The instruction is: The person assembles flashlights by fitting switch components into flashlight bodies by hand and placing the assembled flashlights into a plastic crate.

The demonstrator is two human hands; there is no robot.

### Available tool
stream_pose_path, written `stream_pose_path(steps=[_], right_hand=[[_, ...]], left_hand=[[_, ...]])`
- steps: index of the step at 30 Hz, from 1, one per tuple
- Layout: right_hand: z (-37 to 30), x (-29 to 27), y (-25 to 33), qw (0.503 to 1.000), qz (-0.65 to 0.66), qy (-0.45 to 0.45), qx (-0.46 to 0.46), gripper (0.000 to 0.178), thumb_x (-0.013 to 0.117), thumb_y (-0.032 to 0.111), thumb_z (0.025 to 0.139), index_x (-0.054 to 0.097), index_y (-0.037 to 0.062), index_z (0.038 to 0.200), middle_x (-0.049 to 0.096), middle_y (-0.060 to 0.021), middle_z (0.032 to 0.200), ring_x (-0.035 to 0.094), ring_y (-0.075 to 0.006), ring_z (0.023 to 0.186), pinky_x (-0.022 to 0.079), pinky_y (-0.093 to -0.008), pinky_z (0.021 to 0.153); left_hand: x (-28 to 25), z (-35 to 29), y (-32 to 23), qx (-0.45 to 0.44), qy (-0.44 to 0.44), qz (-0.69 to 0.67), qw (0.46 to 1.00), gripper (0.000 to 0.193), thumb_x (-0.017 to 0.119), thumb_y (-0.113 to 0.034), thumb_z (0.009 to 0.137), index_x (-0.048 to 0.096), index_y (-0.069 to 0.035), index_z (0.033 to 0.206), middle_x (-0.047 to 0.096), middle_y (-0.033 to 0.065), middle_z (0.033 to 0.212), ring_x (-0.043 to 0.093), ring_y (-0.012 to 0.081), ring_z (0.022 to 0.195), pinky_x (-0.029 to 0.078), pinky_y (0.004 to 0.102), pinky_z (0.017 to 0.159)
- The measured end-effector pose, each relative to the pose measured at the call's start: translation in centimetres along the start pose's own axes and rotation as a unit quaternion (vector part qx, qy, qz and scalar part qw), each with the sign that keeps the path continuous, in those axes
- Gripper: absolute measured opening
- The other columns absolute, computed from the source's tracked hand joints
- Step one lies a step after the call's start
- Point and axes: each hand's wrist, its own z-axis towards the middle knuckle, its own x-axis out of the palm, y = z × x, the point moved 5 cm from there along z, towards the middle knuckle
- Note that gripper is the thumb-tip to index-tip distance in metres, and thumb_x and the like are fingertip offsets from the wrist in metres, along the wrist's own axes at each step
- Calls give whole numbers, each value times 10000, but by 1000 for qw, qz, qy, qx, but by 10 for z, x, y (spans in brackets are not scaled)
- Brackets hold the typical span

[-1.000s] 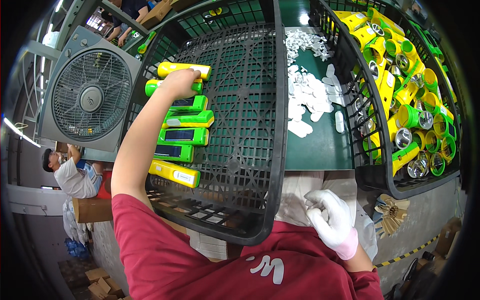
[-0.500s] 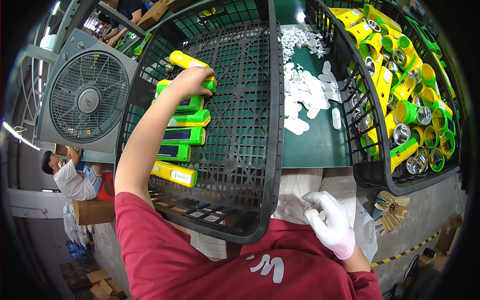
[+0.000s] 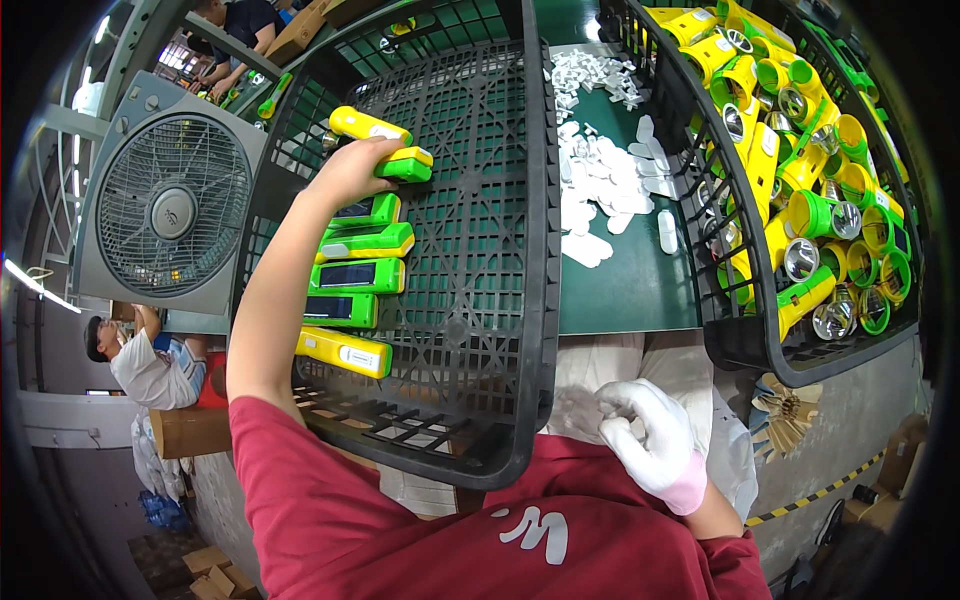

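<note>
My bare left hand point(image 3: 350, 173) reaches into the left black crate point(image 3: 541, 250). Its thumb and fingers are closed around a yellow-and-green flashlight point(image 3: 406, 166), whose far part is hidden by the hand. Beyond it lies a yellow flashlight point(image 3: 368, 124). Toward me, several more lie side by side in a row, including a green one with a dark panel point(image 3: 358, 275) and a yellow one point(image 3: 345, 351) with a pale switch plate. My right hand point(image 3: 650, 435), in a white glove, hovers or rests over my lap. Its fingers are loosely curled and apart, with nothing visible in them.
A second black crate point(image 3: 745, 290) on the right is heaped with yellow and green flashlights point(image 3: 800, 215). Between the crates, small white plastic parts point(image 3: 605, 175) cover part of the green table point(image 3: 630, 300). A grey fan point(image 3: 172, 213) stands left; other people work beyond.
My left hand has shifted slightly left along the flashlight, so more of its near end shows. The whole view has drifted a little. My right hand keeps nearly the same pose.
</note>
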Motion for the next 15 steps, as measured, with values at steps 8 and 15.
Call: stream_pose_path(steps=[8, 15], right_hand=[[28, -23, 64, 956, -115, -181, -198, 545, 770, 168, 548, 548, 35, 1028, 564, -127, 973, 543, -296, 870, 440, -360, 754], [37, -14, 112, 876, -85, -211, -425, 548, 739, 187, 554, 535, 13, 1033, 551, -118, 984, 544, -296, 855, 444, -372, 744]], left_hand=[[-116, -67, -157, 160, -249, -117, 948, 461, 643, 37, 545, 579, -89, 984, 594, 60, 938, 570, 243, 891, 464, 324, 768], [-153, -119, -258, 294, -230, -200, 906, 365, 668, -43, 591, 571, 6, 939, 590, 129, 880, 586, 280, 764, 476, 322, 629]])
